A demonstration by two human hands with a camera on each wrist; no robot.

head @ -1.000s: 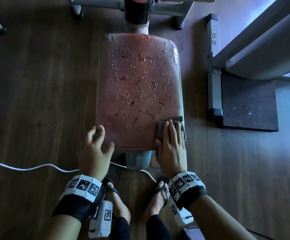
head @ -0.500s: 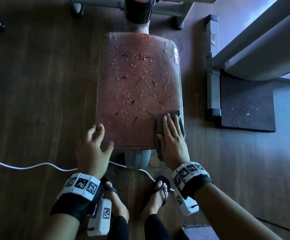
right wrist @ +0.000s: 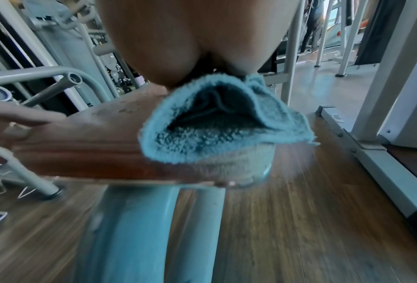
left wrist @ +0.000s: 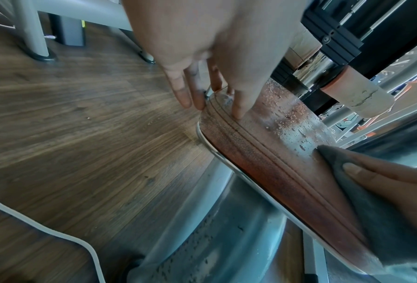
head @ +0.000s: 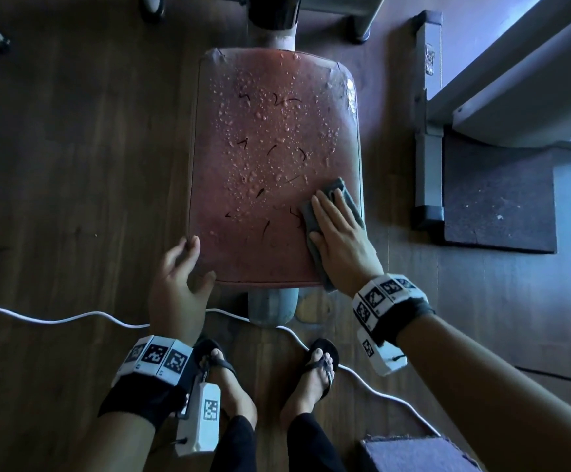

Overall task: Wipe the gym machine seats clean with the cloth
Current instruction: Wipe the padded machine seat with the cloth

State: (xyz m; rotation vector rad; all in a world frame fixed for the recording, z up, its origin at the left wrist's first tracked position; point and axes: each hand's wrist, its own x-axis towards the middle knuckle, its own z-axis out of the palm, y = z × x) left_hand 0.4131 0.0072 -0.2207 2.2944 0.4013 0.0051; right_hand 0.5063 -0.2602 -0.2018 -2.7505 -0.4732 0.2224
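Nearest us, our left hand (head: 178, 284) rests with loose, spread fingers on the near left corner of the seat (head: 263, 158), grasping nothing; we judge it is there to steady the pad. Just beyond, on the near right part of the seat, our right hand (head: 340, 233) lies flat with straight fingers pressing the cloth (head: 340, 187) down, its tail hanging over the near edge. Farther up, water drops (head: 270, 131) and dark strands cover the unwiped surface, so most wiping remains.

floor (head: 73, 165): dark wood planks | on it: white cable (head: 56, 318), dark mat (head: 495, 202), machine frame foot (head: 428, 148)
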